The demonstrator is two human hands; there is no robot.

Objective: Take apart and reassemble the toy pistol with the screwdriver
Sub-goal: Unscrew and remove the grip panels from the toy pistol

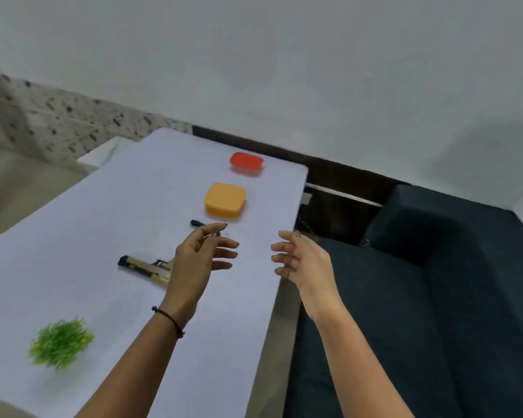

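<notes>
Both hands hover empty, fingers loosely spread: left hand [203, 254] over the table [103, 221], right hand [299, 260] at its three o'clock. The toy pistol [145, 267] lies at the left hand's nine o'clock, seemingly whole; the screwdriver [197, 223] lies at twelve, untouched, so disassembly looks not yet begun

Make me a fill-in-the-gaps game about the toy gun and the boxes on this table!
1. The left hand and right hand hold ____.
2. The near box, by the screwdriver, is coloured ____.
3. The far box has a ____ lid.
4. The pistol lies on the table, closest to the ____ hand.

Missing words: nothing, orange, red, left.
</notes>
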